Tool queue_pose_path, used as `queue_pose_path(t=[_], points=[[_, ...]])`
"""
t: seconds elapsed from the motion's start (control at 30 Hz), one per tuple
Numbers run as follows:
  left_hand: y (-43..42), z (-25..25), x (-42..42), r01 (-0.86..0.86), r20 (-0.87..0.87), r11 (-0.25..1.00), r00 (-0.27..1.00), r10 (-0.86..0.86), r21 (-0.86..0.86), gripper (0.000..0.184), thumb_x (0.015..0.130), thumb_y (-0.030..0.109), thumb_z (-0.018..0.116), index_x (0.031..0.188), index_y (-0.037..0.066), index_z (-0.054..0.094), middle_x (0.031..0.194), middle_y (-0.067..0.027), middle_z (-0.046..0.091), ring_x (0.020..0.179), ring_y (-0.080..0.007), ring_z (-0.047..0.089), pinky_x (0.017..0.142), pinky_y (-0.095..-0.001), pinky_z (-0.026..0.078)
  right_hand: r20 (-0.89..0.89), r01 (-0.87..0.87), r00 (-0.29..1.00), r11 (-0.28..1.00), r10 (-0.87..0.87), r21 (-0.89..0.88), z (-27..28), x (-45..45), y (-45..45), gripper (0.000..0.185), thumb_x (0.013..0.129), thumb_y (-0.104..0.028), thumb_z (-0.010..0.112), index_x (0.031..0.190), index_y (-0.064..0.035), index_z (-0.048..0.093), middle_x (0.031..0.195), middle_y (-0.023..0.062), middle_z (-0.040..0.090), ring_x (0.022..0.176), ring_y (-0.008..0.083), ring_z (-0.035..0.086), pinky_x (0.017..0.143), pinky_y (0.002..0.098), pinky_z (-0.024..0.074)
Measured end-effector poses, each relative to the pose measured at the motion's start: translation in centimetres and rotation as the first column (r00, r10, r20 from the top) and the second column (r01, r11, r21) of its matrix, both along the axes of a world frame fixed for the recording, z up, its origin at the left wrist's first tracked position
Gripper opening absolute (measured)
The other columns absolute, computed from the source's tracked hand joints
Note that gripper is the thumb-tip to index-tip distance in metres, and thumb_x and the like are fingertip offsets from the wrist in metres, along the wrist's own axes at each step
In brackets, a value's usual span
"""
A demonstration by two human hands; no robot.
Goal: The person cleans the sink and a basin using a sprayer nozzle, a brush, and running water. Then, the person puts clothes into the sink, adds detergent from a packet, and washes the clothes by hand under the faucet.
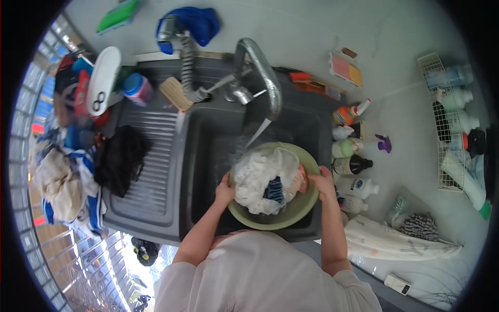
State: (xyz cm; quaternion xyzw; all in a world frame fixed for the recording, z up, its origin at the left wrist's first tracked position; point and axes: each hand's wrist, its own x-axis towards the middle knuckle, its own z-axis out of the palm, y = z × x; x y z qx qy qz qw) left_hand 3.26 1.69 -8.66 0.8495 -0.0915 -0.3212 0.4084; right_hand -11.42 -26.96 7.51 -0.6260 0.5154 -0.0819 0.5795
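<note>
A pale green basin (307,208) sits in the dark sink (200,156), heaped with wet white cloth (267,166). A dark blue piece of cloth (274,191) and a pinkish one (300,179) show among the white. My left hand (224,191) is closed on the basin's left rim. On the opposite rim, my right hand (323,182) grips with the thumb toward the inside. From the curved metal faucet (265,78) a stream of water falls toward the basin's upper left edge; exactly where it lands is unclear.
Left of the sink, a ribbed drainboard (150,171) bears a black cloth bundle (122,158). More clothes (60,182) hang at far left. Bottles (353,165) line the sink's right side. A brush (176,93) and a flexible hose (188,67) are behind.
</note>
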Motion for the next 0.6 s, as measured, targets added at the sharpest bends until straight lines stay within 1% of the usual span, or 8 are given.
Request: queue_pose_path(t=[0.1,0.17,0.2,0.27,0.37,0.43,0.47,0.6], points=[[-0.4,-3.4,0.0,0.099,-0.221,0.988,0.973,-0.072,0.116,0.063,0.091,0.043,0.052,0.14,0.006,0.04,0.126,-0.0255,0.055,0.117,-0.0405,0.053,0.098,-0.0439,0.043,-0.083,-0.003,0.997,1.0,0.003,0.005,2.0,2.5,0.6,0.031,0.072,0.003,0.063,0.101,0.0036,0.054,0.093,0.0127,0.063,0.084,0.023,0.063,0.072,0.034,0.049],[-0.7,-5.5,-0.5,-0.042,-0.477,0.993,0.874,0.091,0.113,0.083,0.089,0.068,0.035,0.143,0.005,0.038,0.137,-0.0256,0.046,0.129,-0.037,0.043,0.106,-0.0409,0.035,-0.129,-0.022,0.991,1.0,0.022,0.004,2.9,3.9,0.8,0.03,0.072,0.001,0.063,0.101,0.0036,0.054,0.092,0.0136,0.062,0.085,0.0234,0.063,0.073,0.0345,0.049],[-1.0,-5.4,-0.5,-0.043,-0.488,0.993,0.868,0.09,0.108,0.083,0.089,0.068,0.035,0.143,0.005,0.038,0.137,-0.0256,0.046,0.129,-0.037,0.043,0.106,-0.0409,0.035,-0.124,-0.015,0.992,1.0,0.014,0.0,2.7,4.4,0.7,0.03,0.072,-0.002,0.064,0.101,0.003,0.054,0.089,0.0122,0.061,0.078,0.0198,0.062,0.065,0.0321,0.0483],[-1.2,-5.1,-0.1,-0.207,-0.735,0.975,0.648,0.201,0.084,0.102,0.082,0.081,0.024,0.144,0.001,0.035,0.143,-0.0242,0.041,0.135,-0.0339,0.037,0.109,-0.0379,0.029,-0.175,-0.019,0.984,1.0,0.019,-0.002,2.9,5.3,0.6,0.028,0.073,-0.003,0.064,0.099,0.0024,0.055,0.085,0.0101,0.061,0.073,0.0173,0.06,0.06,0.0303,0.0465],[-1.3,-6.9,-1.1,-0.258,-0.789,0.965,0.602,0.123,-0.046,0.111,0.079,0.085,0.02,0.141,-0.005,0.036,0.142,-0.0238,0.042,0.135,-0.0328,0.037,0.109,-0.0373,0.028,-0.238,-0.043,0.97,0.999,0.036,-0.026,3.4,7.2,1.0,0.025,0.073,-0.007,0.066,0.096,-0.0011,0.056,0.078,0.0045,0.059,0.063,0.0113,0.055,0.049,0.0254,0.0395],[-2.1,-1.2,-1.4,-0.345,-0.887,0.933,0.456,0.073,-0.101,0.108,0.079,0.086,0.019,0.143,0.001,0.037,0.141,-0.0183,0.044,0.129,-0.0286,0.042,0.107,-0.0364,0.032,-0.264,-0.063,0.963,0.996,0.046,-0.055,4.2,8.4,0.6,0.023,0.074,-0.01,0.067,0.094,-0.004,0.057,0.075,0.001,0.059,0.058,0.0078,0.053,0.044,0.0223,0.0345],[-2.4,-2.7,-1.8,-0.067,-0.797,0.994,0.603,-0.026,-0.083,0.112,0.079,0.085,0.018,0.141,-0.006,0.035,0.143,-0.0233,0.041,0.135,-0.033,0.036,0.109,-0.0379,0.028,-0.252,-0.09,0.966,0.991,0.062,-0.1,5.2,9.3,0.4,0.023,0.074,-0.012,0.067,0.093,-0.0042,0.057,0.074,0.0002,0.058,0.057,0.0077,0.052,0.044,0.0225,0.0337],[-5.1,1.6,-1.0,-0.09,-0.754,0.981,0.653,-0.072,-0.172,0.098,0.085,0.075,0.036,0.14,-0.006,0.039,0.141,-0.022,0.044,0.13,-0.0296,0.043,0.106,-0.0354,0.033,-0.224,-0.115,0.972,0.973,0.069,-0.2,8.9,11.9,-0.8,0.025,0.072,-0.013,0.066,0.091,0.0011,0.057,0.072,0.0028,0.058,0.056,0.01,0.053,0.045,0.0258,0.0383]])
